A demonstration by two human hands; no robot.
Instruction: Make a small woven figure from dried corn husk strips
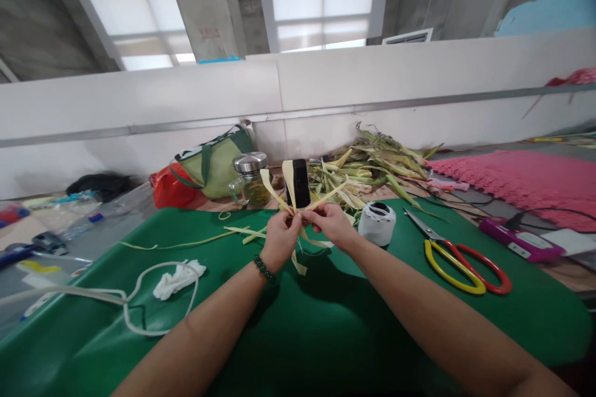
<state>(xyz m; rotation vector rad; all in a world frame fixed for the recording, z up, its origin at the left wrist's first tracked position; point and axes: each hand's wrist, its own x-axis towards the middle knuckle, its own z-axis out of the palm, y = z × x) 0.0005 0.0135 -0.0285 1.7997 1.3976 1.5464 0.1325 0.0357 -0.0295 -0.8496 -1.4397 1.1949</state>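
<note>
Pale yellow strips (267, 183), seemingly corn husk, fan out upward and sideways from where my two hands meet above the green mat (298, 335). My left hand (280, 240), with a dark beaded bracelet at its wrist, pinches the strips where they cross. Close against it, my right hand (331, 224) has its thumb and fingers closed on the same bundle. Below the fingers hang more strip ends and a thin pale thread. A dark upright object (302, 183) stands just behind the strips. Loose strips (254, 232) lie left of the hands.
Large scissors (454, 260) and a white roll-like thing (377, 223) lie to the right. A white cable (139, 329) loops around crumpled tissue (179, 279) at left. Farther back are a glass jar (251, 180), a green bag (212, 164), a husk pile (382, 155) and a purple power strip (521, 240).
</note>
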